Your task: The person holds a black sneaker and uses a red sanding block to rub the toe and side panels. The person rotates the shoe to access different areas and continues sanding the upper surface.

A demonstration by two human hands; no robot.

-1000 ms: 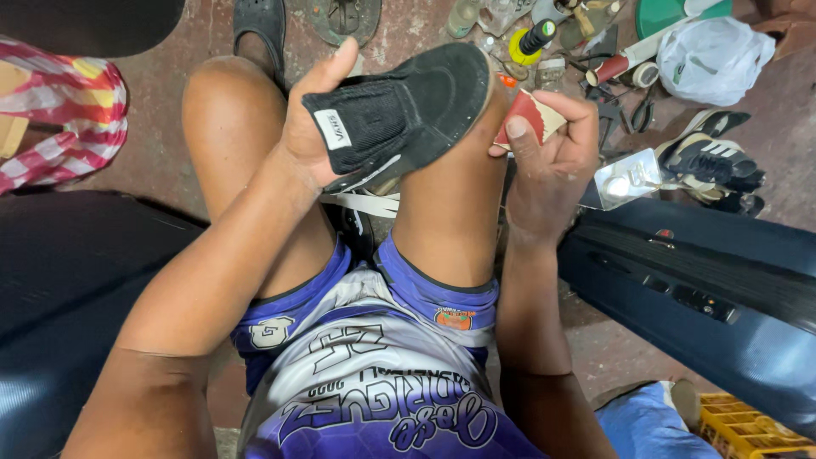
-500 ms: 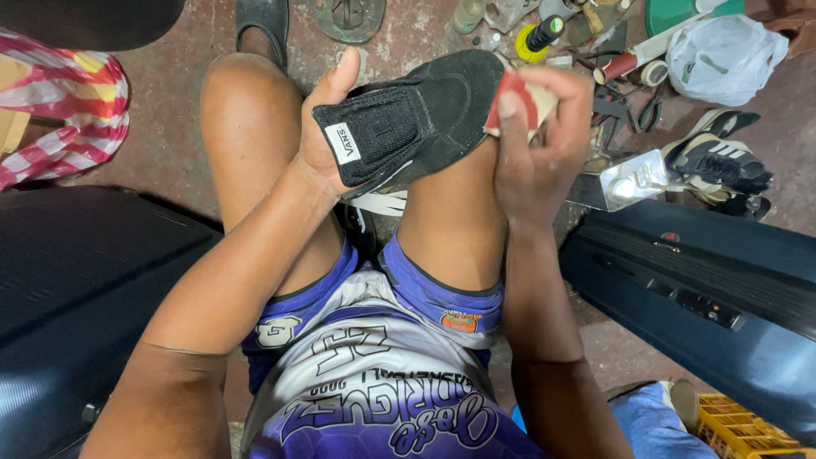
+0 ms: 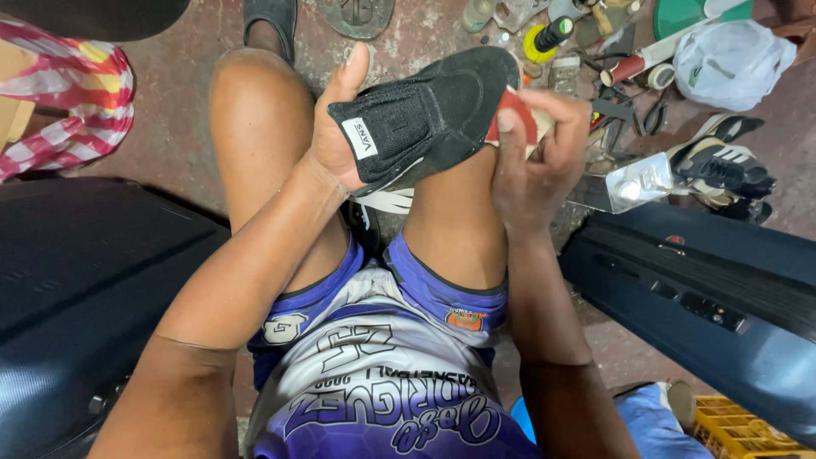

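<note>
black slip-on shoe (image 3: 425,115) sits clamped in the left hand (image 3: 340,140) above the right knee; the right hand (image 3: 531,161), pinching red sandpaper (image 3: 514,119), has slid up onto the shoe's edge, so the rubbing seems underway.

A shoe (image 3: 429,115) is held above the knees between the left hand (image 3: 340,140) and the right hand (image 3: 535,161), with a sanding block (image 3: 518,119) pressed against its far end. Suitcases are placed on the floor (image 3: 170,127) at either side (image 3: 85,297) (image 3: 705,297). Tools (image 3: 612,102) and a bag (image 3: 731,64) are scattered beyond the right knee.
</note>
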